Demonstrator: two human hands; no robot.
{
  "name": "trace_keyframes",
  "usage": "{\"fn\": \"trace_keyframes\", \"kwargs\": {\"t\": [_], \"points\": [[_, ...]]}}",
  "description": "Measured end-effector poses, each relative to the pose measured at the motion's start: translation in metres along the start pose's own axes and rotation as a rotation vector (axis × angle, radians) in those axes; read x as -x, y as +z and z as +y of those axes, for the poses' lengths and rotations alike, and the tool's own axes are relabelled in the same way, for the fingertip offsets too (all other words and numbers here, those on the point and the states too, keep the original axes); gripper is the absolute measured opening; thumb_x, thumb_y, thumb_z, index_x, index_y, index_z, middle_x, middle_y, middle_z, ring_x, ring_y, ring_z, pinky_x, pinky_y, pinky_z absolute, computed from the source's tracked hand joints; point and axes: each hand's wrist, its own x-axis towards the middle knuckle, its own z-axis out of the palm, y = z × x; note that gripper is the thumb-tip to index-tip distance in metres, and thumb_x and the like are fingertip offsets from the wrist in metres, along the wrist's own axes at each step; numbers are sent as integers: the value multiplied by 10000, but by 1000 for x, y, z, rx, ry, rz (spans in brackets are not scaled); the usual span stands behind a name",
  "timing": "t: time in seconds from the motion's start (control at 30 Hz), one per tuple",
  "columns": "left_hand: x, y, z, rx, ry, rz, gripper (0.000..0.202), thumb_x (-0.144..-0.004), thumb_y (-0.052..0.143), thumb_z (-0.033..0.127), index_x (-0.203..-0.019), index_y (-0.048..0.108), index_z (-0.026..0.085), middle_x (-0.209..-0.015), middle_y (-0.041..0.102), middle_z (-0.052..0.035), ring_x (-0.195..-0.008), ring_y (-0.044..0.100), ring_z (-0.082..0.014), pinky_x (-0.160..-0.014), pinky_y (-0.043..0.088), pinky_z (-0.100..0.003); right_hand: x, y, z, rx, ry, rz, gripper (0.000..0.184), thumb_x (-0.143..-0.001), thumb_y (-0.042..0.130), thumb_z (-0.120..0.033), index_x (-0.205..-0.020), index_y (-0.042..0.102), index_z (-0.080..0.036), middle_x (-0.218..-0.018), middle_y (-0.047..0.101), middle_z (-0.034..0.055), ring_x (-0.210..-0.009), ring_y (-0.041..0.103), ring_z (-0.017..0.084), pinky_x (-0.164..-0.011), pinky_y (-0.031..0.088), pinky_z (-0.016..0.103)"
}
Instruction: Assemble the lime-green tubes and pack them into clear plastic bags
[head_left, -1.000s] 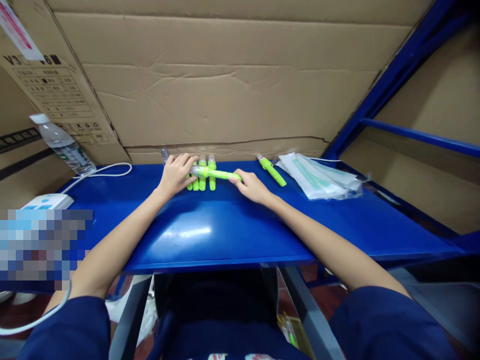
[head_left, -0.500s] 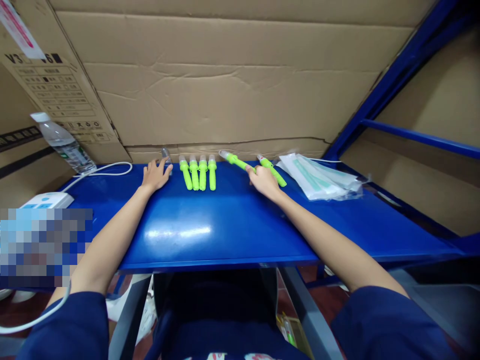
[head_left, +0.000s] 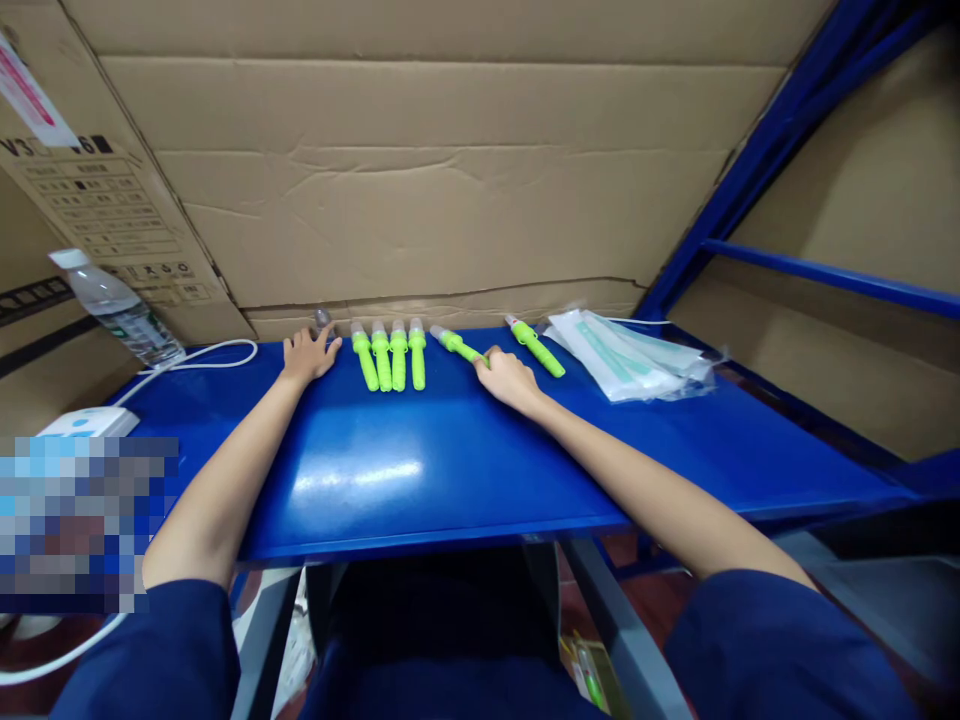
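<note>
Several bright green pens with clear caps (head_left: 390, 358) lie side by side at the back of the blue table (head_left: 420, 460). My left hand (head_left: 306, 354) rests flat on the table just left of them, fingers spread, next to a small clear cap (head_left: 322, 318). My right hand (head_left: 506, 378) pinches the near end of another green pen (head_left: 454, 344) that lies slanted right of the row. One more green pen (head_left: 535, 346) lies further right, apart from my hand.
A pile of clear plastic sleeves (head_left: 630, 355) lies at the back right. A water bottle (head_left: 112, 308), a white cable (head_left: 196, 356) and a white device (head_left: 88, 422) are at the left. Cardboard (head_left: 450, 180) walls the back; a blue rack frame (head_left: 795, 260) rises on the right.
One second ago both hands held a green pen crosswise over the row. My left hand has let go and moved left. My right hand has carried the pen to the right of the row.
</note>
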Motion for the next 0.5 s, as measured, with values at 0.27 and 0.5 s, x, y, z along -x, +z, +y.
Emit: {"fn": "trace_keyframes", "kwargs": {"t": [0.27, 0.5], "points": [[-6, -2, 2, -36, 65, 91, 625, -990, 241, 498, -1501, 439, 197, -1441, 498, -268, -1308, 466, -445, -1011, 338, -610, 11, 13, -10, 12, -178, -10, 497, -976, 478, -464, -1364, 436, -155, -1087, 721, 200, -1017, 700, 361, -797, 498, 406], [5, -11, 3, -110, 172, 94, 569, -917, 362, 289, -1460, 490, 178, -1353, 538, -240, -1272, 474, -404, -1022, 360, -560, 13, 14, -10, -103, -402, -54, 523, -941, 621, -446, -1343, 421, -178, -1020, 731, 100, -989, 697, 293, -749, 469, 318]]}}
